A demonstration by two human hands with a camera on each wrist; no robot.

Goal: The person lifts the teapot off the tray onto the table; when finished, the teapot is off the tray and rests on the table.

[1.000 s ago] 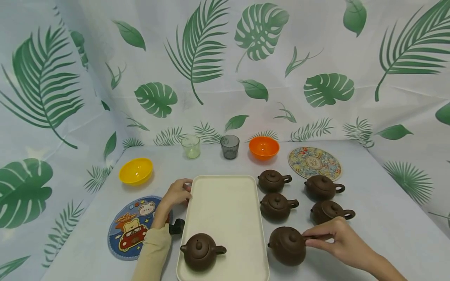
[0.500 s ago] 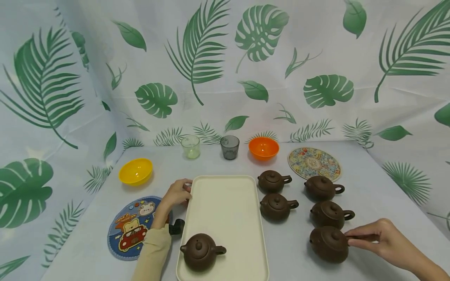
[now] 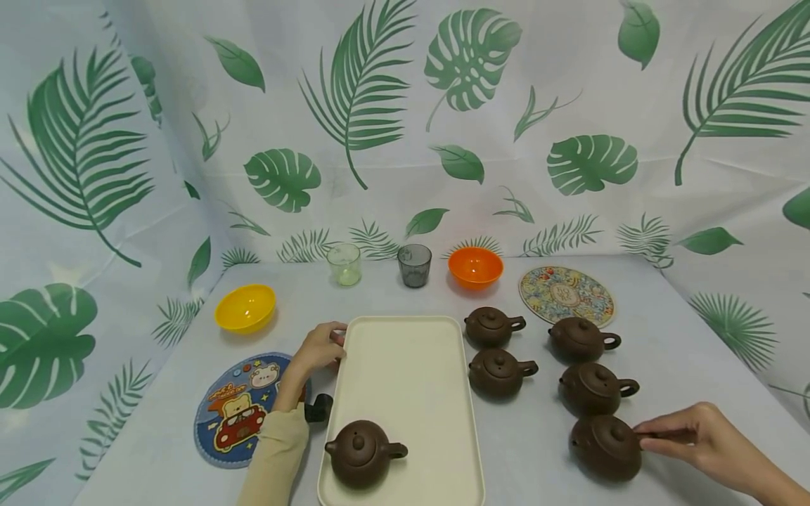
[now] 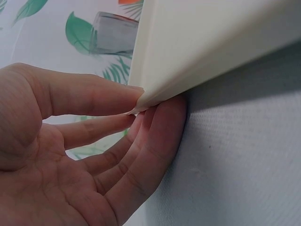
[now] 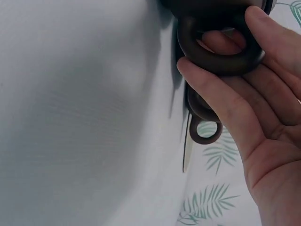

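Observation:
In the head view my right hand (image 3: 709,444) pinches the handle of a dark brown teapot (image 3: 605,447) at the front right. The right wrist view shows that looped handle (image 5: 221,61) between thumb and fingers; whether the pot touches the table, I cannot tell. My left hand (image 3: 320,349) is at the left edge of a cream rectangular tray (image 3: 405,365). Close up, its thumb (image 4: 94,94) and fingers pinch the tray's rim, fingertips partly hidden underneath. One brown teapot (image 3: 359,454) stands on the tray's front left part, its handle pointing right.
Several more brown teapots (image 3: 590,388) stand in two columns right of the tray. A yellow bowl (image 3: 246,309), green glass (image 3: 344,265), grey glass (image 3: 414,266) and orange bowl (image 3: 475,268) stand farther back. Round mats lie left (image 3: 234,422) and back right (image 3: 566,295).
My right hand has carried the teapot rightward, from beside the tray to the front of the right-hand column, lastly a little nearer to me. The left hand and tray have stayed still.

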